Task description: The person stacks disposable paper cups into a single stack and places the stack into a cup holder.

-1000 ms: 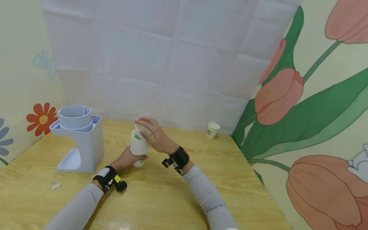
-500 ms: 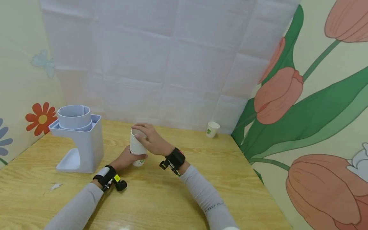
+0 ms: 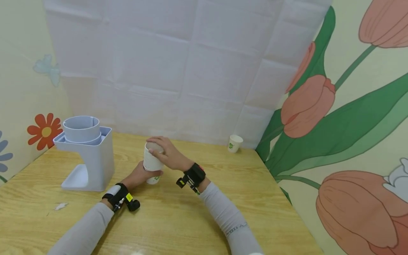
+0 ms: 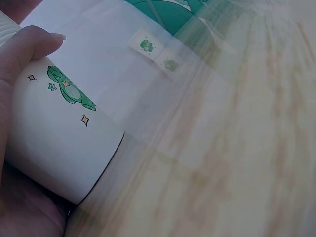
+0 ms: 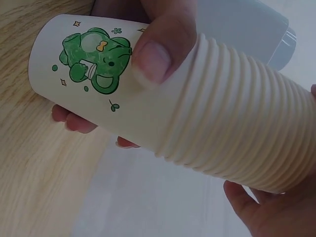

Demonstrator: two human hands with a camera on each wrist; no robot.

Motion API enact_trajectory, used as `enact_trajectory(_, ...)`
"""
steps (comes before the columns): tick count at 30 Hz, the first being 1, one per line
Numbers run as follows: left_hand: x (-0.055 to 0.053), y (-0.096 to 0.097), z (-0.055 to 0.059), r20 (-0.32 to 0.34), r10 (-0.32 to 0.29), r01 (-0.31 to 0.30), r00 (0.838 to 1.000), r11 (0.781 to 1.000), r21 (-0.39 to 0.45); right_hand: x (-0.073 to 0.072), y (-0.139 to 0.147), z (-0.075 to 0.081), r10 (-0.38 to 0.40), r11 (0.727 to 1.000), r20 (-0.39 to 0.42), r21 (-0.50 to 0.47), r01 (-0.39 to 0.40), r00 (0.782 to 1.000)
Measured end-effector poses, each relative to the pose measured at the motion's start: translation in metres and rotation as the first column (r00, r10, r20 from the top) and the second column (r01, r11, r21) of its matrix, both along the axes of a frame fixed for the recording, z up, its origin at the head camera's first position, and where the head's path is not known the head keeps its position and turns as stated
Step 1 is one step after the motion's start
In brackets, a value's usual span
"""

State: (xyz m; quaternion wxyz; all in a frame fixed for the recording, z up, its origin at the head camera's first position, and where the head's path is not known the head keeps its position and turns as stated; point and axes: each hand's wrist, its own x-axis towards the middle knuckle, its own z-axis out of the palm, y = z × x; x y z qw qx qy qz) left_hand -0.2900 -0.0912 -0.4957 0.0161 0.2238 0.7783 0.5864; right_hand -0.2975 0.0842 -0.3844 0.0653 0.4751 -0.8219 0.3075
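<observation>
A tall stack of nested white paper cups (image 3: 152, 161) stands upright near the middle of the table. My left hand (image 3: 137, 177) grips the stack low down, its thumb across the bottom cup, which shows a green cartoon animal in the right wrist view. At the top, my right hand (image 3: 172, 156) holds the uppermost rims, fingers laid over the mouth and thumb on the near side. Many closely packed rims of the paper cup stack (image 5: 237, 113) show between the two hands in the right wrist view. The inside of the top cup is mostly hidden.
A pale blue plastic stand (image 3: 100, 159) with a round holder (image 3: 81, 130) on top is left of the hands. One single paper cup (image 3: 234, 143) stands upright at the back right, by the white wall sheet (image 3: 153, 71). A small white scrap (image 3: 61, 206) lies front left.
My right hand has come down, pushing a separate cup into the top of the stack, and now stays there. My left hand keeps its grip in place.
</observation>
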Motion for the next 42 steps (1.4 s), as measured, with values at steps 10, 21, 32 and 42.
enact_trajectory(10, -0.004, -0.001, -0.003, 0.023, -0.006, 0.006, 1.0, 1.0, 0.028, -0.018, 0.011, -0.01, -0.033, 0.993, 0.145, -0.11, 0.049, 0.989)
enact_trajectory(21, -0.004, -0.002, -0.003, 0.041, 0.0, -0.002, 0.999, 0.999, 0.045, -0.057, 0.063, -0.02, -0.269, 0.944, 0.141, -0.157, 0.289, 0.953)
enact_trajectory(32, 0.0, -0.007, -0.002, 0.059, 0.006, -0.009, 0.998, 0.999, 0.042, -0.084, 0.147, -0.02, -0.45, 0.869, 0.163, -0.145, 0.473, 0.878)
enact_trajectory(42, 0.0, -0.001, 0.0, 0.071, -0.018, 0.014, 0.997, 0.999, 0.052, -0.123, 0.225, -0.021, -0.729, 0.679, 0.158, 0.039, 0.733, 0.666)
